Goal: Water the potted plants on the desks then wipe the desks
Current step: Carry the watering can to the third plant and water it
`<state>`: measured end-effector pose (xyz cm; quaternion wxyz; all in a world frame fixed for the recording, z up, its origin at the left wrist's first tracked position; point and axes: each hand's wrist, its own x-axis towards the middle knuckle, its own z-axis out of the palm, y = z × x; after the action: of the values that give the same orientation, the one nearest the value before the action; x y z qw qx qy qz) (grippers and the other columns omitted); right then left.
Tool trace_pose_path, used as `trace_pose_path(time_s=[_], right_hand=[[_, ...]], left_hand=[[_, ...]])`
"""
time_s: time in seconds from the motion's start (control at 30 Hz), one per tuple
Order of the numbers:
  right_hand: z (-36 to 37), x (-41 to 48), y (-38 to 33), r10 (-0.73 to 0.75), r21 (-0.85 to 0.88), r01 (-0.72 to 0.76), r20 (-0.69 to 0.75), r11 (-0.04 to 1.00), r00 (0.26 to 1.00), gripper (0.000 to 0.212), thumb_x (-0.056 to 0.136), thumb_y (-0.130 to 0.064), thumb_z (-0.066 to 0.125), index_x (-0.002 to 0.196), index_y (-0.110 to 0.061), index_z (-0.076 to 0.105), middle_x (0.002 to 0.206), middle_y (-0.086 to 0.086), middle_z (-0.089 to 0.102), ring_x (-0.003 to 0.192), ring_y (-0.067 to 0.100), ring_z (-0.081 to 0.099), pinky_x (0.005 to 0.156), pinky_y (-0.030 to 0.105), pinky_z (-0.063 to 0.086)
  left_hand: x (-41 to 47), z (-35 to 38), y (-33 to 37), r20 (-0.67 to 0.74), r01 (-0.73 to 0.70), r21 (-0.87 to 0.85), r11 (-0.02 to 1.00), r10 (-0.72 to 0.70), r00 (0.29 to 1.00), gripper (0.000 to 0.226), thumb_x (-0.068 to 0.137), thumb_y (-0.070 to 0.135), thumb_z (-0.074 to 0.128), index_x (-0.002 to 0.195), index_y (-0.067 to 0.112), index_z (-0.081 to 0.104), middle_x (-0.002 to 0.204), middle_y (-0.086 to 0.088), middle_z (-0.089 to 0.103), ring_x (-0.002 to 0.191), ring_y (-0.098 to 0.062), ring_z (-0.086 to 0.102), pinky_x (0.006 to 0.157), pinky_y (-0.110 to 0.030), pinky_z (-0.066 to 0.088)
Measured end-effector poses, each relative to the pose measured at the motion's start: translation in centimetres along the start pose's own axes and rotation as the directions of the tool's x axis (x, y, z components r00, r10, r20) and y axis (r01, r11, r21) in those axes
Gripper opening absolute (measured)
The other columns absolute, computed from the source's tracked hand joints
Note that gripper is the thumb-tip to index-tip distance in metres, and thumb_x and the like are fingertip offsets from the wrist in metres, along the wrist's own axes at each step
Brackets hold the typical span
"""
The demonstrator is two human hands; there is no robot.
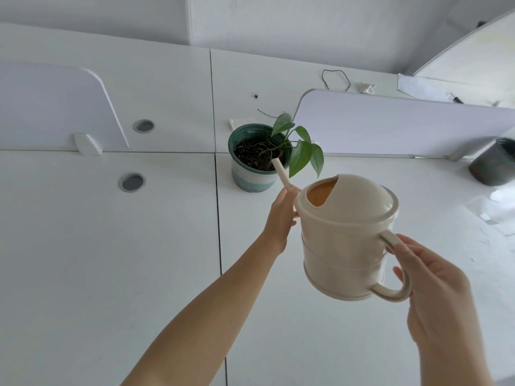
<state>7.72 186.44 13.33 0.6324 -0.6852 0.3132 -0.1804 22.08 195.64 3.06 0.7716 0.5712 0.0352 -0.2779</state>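
- The cream watering can (345,240) is held in the air above the white tabletop (111,274), tilted forward.
- Its thin spout (281,174) reaches over the rim of the green pot (250,176), the tip just above the dark soil.
- The right hand (434,296) curls round the can's loop handle.
- The left hand (281,218) grips the can at the base of the spout.
- The plant (299,154) leans toward the can.
- Behind stands a white divider panel (390,126); a dark pot (493,162) sits far right; 2 round grommets (131,182) lie left.
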Motion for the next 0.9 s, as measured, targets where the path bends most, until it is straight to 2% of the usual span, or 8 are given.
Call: trace_pose_path(time_s=[0.17, 0.23, 0.3, 0.4, 0.47, 0.6, 0.7, 0.9], right_hand=[[0.3, -1.3, 0.0, 0.000, -0.005, 0.001, 0.063, 1.000, 0.998, 0.027, 0.089, -0.008, 0.051, 0.068, -0.015, 0.066, 0.117, 0.009, 0.061, 0.092, 0.006, 0.055, 0.075, 0.019, 0.039], [0.2, -1.8, 0.1, 0.001, -0.006, -0.001, 0.071, 1.000, 0.997, 0.022, 0.089, -0.008, 0.051, 0.072, -0.014, 0.064, 0.115, 0.008, 0.061, 0.092, 0.007, 0.055, 0.076, 0.019, 0.039], [-0.1, -2.3, 0.3, 0.014, 0.004, -0.014, 0.067, 1.000, 0.998, 0.025, 0.088, -0.008, 0.052, 0.068, -0.015, 0.065, 0.109, 0.006, 0.062, 0.090, 0.006, 0.056, 0.075, 0.020, 0.039], [-0.5, -3.4, 1.1, 0.042, 0.005, -0.043, 0.071, 0.999, 0.997, 0.023, 0.089, -0.011, 0.051, 0.070, -0.013, 0.064, 0.100, 0.003, 0.062, 0.088, 0.005, 0.056, 0.075, 0.020, 0.039], [-0.9, -4.1, 2.4, 0.059, -0.028, -0.057, 0.075, 0.998, 0.995, 0.022, 0.092, -0.016, 0.047, 0.076, -0.013, 0.063, 0.098, 0.005, 0.061, 0.088, 0.007, 0.055, 0.074, 0.021, 0.039], [-1.4, -4.9, 5.6, 0.130, -0.112, -0.125, 0.039, 0.986, 0.991, 0.030, 0.094, -0.025, 0.043, 0.074, -0.010, 0.059, 0.082, 0.005, 0.055, 0.078, 0.014, 0.050, 0.071, 0.029, 0.037], [-1.5, -5.3, 7.5, 0.167, -0.139, -0.158, 0.054, 0.978, 0.985, 0.033, 0.094, -0.025, 0.042, 0.071, -0.008, 0.056, 0.075, 0.002, 0.052, 0.072, 0.009, 0.047, 0.080, 0.032, 0.031], [-1.6, -5.6, 11.0, 0.227, -0.146, -0.209, 0.119, 0.967, 0.967, 0.032, 0.092, -0.016, 0.042, 0.062, -0.008, 0.050, 0.069, 0.006, 0.047, 0.071, 0.018, 0.044, 0.066, 0.025, 0.036]], left_hand=[[-1.8, -0.9, 0.4, -0.044, -0.049, -0.043, 0.998, 0.047, 0.998, 0.030, 0.080, 0.043, 0.044, 0.095, 0.018, 0.053, 0.075, 0.007, 0.053, 0.068, -0.009, 0.046, 0.066, -0.026, 0.038], [-2.7, -1.0, 0.5, -0.061, -0.045, -0.041, 0.998, 0.042, 0.997, 0.038, 0.080, 0.043, 0.045, 0.104, 0.016, 0.054, 0.088, -0.006, 0.060, 0.080, -0.019, 0.056, 0.082, -0.038, 0.043], [-3.5, -1.2, 0.4, -0.093, -0.010, -0.028, 1.000, 0.007, 0.996, 0.039, 0.088, 0.039, 0.045, 0.116, 0.012, 0.052, 0.107, -0.015, 0.060, 0.106, -0.033, 0.056, 0.097, -0.046, 0.040], [-4.6, -2.1, 0.1, -0.134, 0.008, -0.059, 0.998, -0.016, 0.991, 0.020, 0.094, 0.030, 0.040, 0.097, 0.018, 0.056, 0.094, 0.003, 0.058, 0.099, -0.024, 0.056, 0.099, -0.042, 0.040], [-5.6, -2.7, -0.2, -0.172, 0.014, -0.087, 0.996, -0.029, 0.985, 0.022, 0.095, 0.028, 0.039, 0.098, 0.015, 0.056, 0.095, 0.005, 0.058, 0.099, -0.021, 0.057, 0.103, -0.045, 0.041], [-8.1, -3.8, -1.4, -0.275, 0.026, -0.092, 0.995, -0.050, 0.960, 0.037, 0.096, 0.034, 0.038, 0.128, 0.018, 0.048, 0.118, 0.000, 0.056, 0.110, -0.027, 0.058, 0.101, -0.040, 0.041], [-10.1, -5.0, -2.3, -0.330, -0.003, -0.066, 0.998, -0.019, 0.944, 0.038, 0.096, 0.033, 0.037, 0.131, 0.022, 0.045, 0.124, 0.001, 0.053, 0.111, -0.027, 0.057, 0.095, -0.036, 0.039], [-14.3, -7.5, -4.2, -0.443, -0.056, -0.049, 0.997, 0.028, 0.896, 0.034, 0.096, 0.030, 0.039, 0.129, 0.023, 0.047, 0.125, 0.001, 0.052, 0.106, -0.025, 0.056, 0.090, -0.034, 0.038]])
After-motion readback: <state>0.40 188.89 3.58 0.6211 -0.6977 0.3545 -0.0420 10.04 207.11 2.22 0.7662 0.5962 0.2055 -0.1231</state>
